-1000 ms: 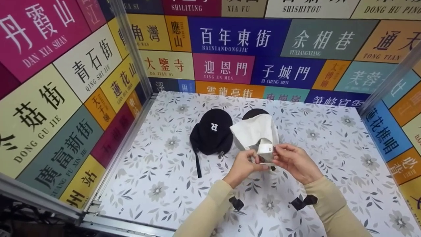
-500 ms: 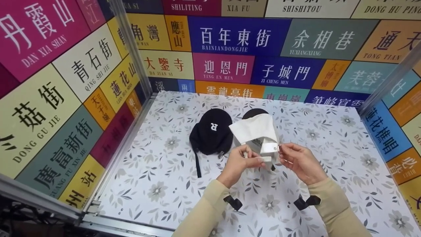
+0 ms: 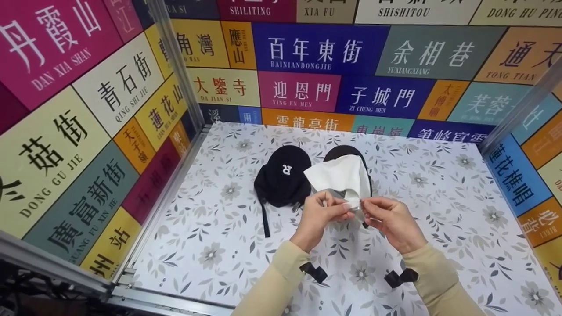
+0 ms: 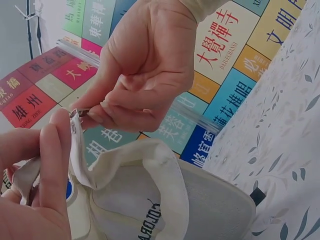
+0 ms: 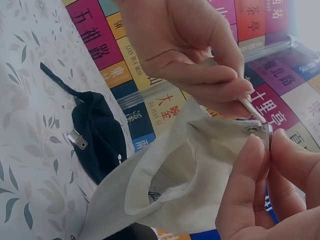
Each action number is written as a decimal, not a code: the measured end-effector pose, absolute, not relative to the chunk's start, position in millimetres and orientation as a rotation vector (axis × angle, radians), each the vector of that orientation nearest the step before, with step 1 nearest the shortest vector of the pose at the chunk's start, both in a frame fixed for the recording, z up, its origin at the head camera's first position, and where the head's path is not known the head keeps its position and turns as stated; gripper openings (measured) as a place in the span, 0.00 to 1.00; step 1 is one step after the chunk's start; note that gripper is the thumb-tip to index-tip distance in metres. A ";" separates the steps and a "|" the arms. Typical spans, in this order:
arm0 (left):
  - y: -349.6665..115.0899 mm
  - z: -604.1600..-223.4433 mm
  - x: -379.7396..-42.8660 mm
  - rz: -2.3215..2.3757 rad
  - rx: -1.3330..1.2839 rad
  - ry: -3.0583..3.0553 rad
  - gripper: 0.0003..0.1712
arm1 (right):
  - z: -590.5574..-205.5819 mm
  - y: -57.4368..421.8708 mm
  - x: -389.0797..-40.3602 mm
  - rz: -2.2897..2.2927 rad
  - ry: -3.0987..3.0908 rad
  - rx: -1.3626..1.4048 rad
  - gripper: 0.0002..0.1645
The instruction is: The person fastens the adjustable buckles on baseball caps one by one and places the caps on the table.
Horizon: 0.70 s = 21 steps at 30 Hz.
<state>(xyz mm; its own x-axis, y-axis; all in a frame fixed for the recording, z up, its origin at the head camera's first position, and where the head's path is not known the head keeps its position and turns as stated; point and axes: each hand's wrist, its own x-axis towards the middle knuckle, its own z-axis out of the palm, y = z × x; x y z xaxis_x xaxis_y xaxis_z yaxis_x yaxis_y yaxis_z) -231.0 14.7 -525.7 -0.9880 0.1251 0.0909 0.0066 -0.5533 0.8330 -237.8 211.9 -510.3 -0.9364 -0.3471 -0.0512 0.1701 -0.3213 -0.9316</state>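
Since the white baseball cap [image 3: 340, 173] beside the black cap [image 3: 281, 186] looks light and floppy (metal buckle [image 5: 266, 130] probably stiffer), it's best held where it's pinched: strap [image 5: 253, 110] by left hand [image 3: 318, 218], buckle by right hand [image 3: 393, 222].

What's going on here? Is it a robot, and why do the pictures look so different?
No robot here: the left grip and right grip are a person's bare hands. The wide view comes from a camera worn on the head; the two close ones from cameras worn on the wrists. On the flowery table lies a dark cap with a white letter. Beside it is a white cap: the left grip pinches its strap, the right grip its metal clasp. Something dark peeks out behind; I can't tell what.
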 end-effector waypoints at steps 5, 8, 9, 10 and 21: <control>15.8 -521.3 -228.9 2.715 0.172 1.501 0.24 | -509.7 204.8 -234.8 -2.336 1.595 -0.220 0.14; 16.4 -518.9 -226.8 2.717 0.145 1.558 0.24 | -509.1 201.0 -232.2 -2.344 1.639 -0.211 0.15; 16.5 -518.2 -226.1 2.719 0.142 1.580 0.24 | -508.9 199.8 -231.3 -2.346 1.663 -0.211 0.15; 16.6 -517.2 -225.4 2.722 0.143 1.605 0.24 | -508.4 198.7 -230.5 -2.346 1.686 -0.208 0.16; 12.8 -511.6 -223.6 2.640 0.178 1.878 0.15 | -504.5 188.2 -226.9 -2.326 1.965 -0.175 0.20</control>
<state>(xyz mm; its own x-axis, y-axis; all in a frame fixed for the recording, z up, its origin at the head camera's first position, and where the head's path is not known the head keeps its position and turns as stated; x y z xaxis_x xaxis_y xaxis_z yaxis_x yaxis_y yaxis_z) -223.6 12.8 -511.6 -0.9886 -0.0208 0.1488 0.1474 -0.3265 0.9336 -226.9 188.2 -504.5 -0.9893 -0.1434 0.0282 -0.0038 -0.1678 -0.9858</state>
